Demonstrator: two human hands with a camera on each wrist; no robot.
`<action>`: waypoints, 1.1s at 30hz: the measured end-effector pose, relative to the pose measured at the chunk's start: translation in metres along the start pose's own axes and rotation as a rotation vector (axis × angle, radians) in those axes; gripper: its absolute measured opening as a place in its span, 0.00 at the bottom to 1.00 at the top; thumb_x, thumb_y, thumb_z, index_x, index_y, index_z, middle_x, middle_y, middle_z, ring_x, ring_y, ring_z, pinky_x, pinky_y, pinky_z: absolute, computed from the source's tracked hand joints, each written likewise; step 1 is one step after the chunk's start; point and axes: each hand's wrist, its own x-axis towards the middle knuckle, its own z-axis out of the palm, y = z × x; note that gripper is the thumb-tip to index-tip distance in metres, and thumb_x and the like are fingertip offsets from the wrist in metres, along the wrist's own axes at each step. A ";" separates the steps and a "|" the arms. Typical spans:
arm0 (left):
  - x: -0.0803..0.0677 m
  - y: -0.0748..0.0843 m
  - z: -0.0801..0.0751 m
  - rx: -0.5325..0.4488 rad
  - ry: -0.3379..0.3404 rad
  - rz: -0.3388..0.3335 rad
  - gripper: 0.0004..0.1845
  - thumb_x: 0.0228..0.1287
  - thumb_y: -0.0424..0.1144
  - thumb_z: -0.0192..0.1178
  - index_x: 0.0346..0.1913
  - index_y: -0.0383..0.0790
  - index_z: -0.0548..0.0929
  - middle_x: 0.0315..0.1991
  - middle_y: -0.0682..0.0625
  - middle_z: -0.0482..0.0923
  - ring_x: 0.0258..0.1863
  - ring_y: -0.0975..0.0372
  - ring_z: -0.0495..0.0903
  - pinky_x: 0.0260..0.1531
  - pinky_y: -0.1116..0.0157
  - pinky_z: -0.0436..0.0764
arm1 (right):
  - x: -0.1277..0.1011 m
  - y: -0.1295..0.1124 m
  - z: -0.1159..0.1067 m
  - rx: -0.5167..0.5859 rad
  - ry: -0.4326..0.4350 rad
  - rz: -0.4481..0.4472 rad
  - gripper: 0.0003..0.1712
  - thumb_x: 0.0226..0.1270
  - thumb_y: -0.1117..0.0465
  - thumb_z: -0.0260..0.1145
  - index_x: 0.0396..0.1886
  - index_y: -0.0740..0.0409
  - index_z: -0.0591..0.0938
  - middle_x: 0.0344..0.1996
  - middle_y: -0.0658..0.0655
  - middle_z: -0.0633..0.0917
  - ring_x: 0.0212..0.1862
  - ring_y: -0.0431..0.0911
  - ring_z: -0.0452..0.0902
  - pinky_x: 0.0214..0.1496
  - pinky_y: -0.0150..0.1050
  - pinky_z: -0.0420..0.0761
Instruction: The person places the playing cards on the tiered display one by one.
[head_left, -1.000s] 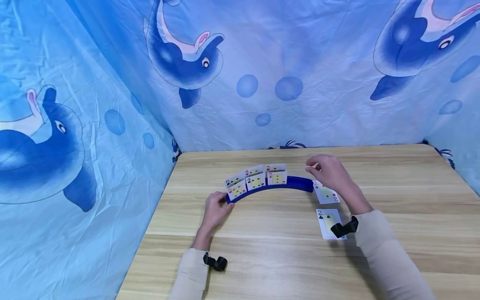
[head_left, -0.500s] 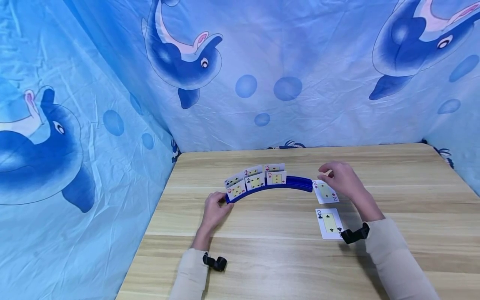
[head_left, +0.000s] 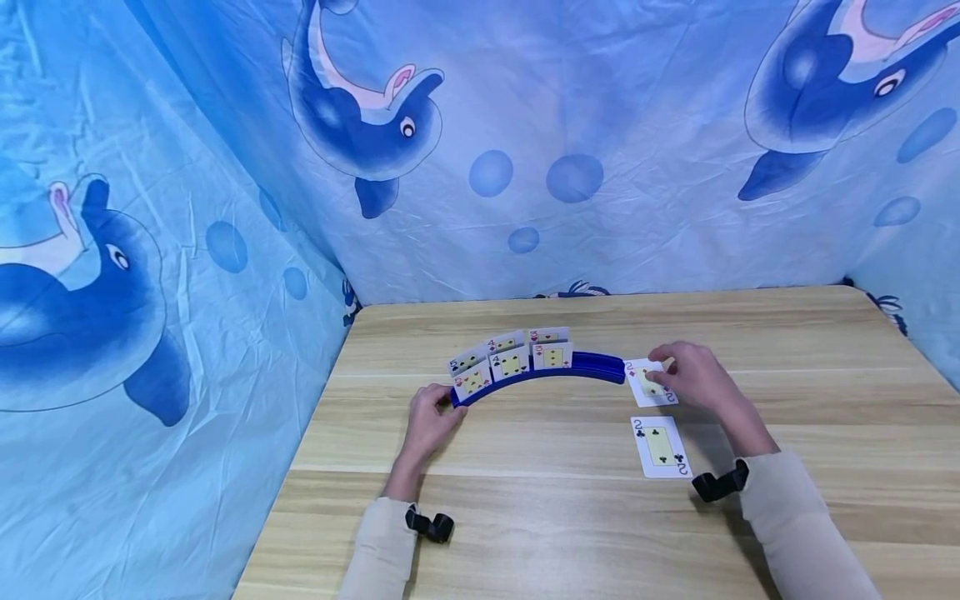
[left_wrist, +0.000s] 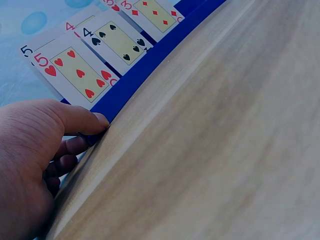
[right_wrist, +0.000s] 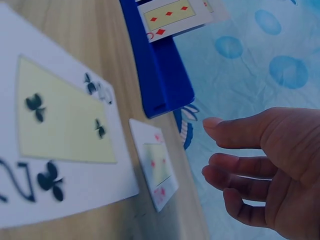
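Note:
A curved blue card holder (head_left: 597, 367) stands on the table with several playing cards upright in its left and middle parts. The five of hearts (left_wrist: 77, 72), four of spades (left_wrist: 116, 44) and three of diamonds (left_wrist: 153, 19) stand in front; others are partly hidden behind. My left hand (head_left: 431, 421) grips the holder's left end between thumb and fingers. Past the right end lie the two of diamonds (head_left: 647, 385) and, nearer me, the two of clubs (head_left: 660, 448). Over the two of diamonds hovers my right hand (head_left: 693, 377), thumb and fingers apart, holding nothing.
The wooden table (head_left: 540, 500) runs back to a blue curtain (head_left: 637, 242) printed with dolphins, which also hangs along the left side. A black wrist camera (head_left: 720, 483) sits at the right sleeve, close to the two of clubs.
My right hand has moved from behind the holder's right end toward the right and nearer me, down to the two of diamonds. The left hand and the cards have stayed put.

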 end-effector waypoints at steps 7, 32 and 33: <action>0.000 0.001 0.000 -0.008 0.001 -0.005 0.17 0.53 0.33 0.72 0.48 0.34 0.87 0.43 0.43 0.85 0.45 0.54 0.75 0.52 0.57 0.71 | -0.002 0.012 0.009 0.006 -0.043 -0.002 0.24 0.61 0.58 0.73 0.54 0.66 0.83 0.50 0.70 0.83 0.41 0.53 0.81 0.36 0.43 0.79; -0.001 0.000 0.001 0.016 0.001 0.003 0.17 0.53 0.34 0.72 0.48 0.34 0.87 0.44 0.42 0.85 0.46 0.53 0.76 0.52 0.57 0.72 | -0.004 0.020 0.030 -0.096 -0.074 -0.020 0.37 0.52 0.41 0.77 0.55 0.60 0.82 0.69 0.73 0.65 0.66 0.72 0.66 0.57 0.69 0.73; -0.001 0.000 0.001 0.017 0.001 0.003 0.17 0.53 0.34 0.72 0.48 0.34 0.87 0.44 0.42 0.85 0.46 0.53 0.76 0.52 0.57 0.72 | -0.004 0.020 0.030 -0.100 -0.074 -0.017 0.37 0.52 0.41 0.77 0.55 0.60 0.82 0.69 0.73 0.65 0.66 0.72 0.66 0.57 0.69 0.73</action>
